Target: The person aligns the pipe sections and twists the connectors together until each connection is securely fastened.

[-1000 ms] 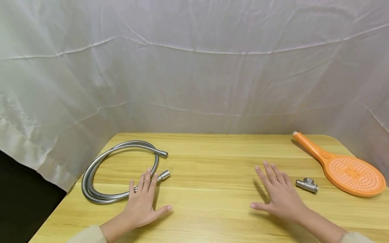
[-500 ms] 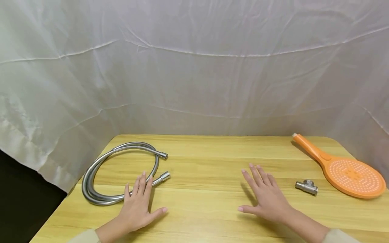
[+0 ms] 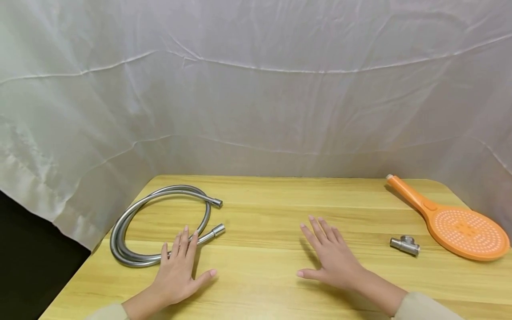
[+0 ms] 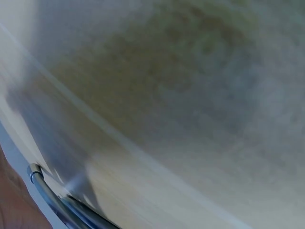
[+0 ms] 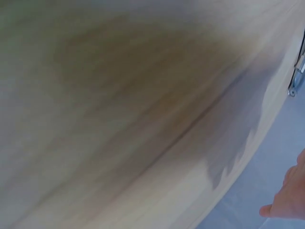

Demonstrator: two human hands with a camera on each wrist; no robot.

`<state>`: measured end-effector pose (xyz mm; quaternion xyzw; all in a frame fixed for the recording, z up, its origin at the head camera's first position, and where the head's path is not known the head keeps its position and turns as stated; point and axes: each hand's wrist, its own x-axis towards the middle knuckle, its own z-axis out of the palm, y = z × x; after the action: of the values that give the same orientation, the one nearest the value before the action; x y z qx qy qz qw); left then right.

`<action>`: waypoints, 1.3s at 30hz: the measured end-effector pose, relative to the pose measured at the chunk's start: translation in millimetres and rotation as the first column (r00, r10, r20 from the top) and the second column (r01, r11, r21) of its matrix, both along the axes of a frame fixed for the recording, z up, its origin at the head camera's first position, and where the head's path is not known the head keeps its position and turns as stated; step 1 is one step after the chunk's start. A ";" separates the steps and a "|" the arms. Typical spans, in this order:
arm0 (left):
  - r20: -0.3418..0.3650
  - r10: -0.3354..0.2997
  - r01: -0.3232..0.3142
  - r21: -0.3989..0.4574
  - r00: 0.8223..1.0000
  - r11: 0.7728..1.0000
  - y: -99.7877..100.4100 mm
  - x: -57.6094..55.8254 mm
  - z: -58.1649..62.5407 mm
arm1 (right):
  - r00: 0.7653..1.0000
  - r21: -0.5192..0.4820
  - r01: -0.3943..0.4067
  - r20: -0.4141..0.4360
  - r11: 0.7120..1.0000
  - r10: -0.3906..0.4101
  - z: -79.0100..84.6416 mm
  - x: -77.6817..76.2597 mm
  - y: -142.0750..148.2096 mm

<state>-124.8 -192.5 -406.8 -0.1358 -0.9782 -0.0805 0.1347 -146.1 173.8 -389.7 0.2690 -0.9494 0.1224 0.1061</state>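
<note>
In the head view my left hand (image 3: 176,273) has its fingers spread flat, palm down, at the front left. Its fingertips overlap the near side of a coiled silver shower hose (image 3: 120,242), whose two metal end fittings point right. My right hand (image 3: 334,262) is palm down with fingers spread at centre right, holding nothing. To its right lies a small metal tee connector (image 3: 405,245). Beyond that is an orange shower head (image 3: 466,233) with a wide round face, its handle pointing to the back. The left wrist view shows part of the hose (image 4: 55,202) beside the hand.
A light wooden table (image 3: 264,209) carries everything. Pale fabric (image 3: 256,111) hangs along its back and both sides. A dark gap (image 3: 32,266) shows past the left table edge.
My right hand has moved left, away from the tee connector. My left hand has drifted slightly left and toward the front. The hose, connector and shower head stay where they were.
</note>
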 end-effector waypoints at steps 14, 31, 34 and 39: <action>0.020 0.008 -0.009 0.053 1.000 0.999 -9.9 2.0 -4.0 | 0.991 -0.006 -0.113 0.075 0.994 0.113 6.2 -5.2 -34.3; -0.001 0.045 -0.045 0.014 0.999 0.999 -22.9 1.8 -1.5 | 0.973 0.041 -0.202 0.119 0.978 0.196 22.9 -15.5 -80.2; -0.002 0.043 -0.043 0.025 0.999 0.999 -25.7 2.9 -1.9 | 0.968 0.050 -0.218 0.137 0.975 0.209 24.4 -17.9 -89.0; 0.024 0.055 -0.056 0.031 0.998 0.998 -29.1 5.1 -0.9 | 0.959 0.077 -0.255 0.147 0.964 0.242 24.7 -21.6 -103.5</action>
<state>-119.7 -221.5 -407.7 -0.1053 -0.9817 -0.0940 0.1275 -167.7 70.4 -364.9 0.3820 -0.9178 0.1077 0.0118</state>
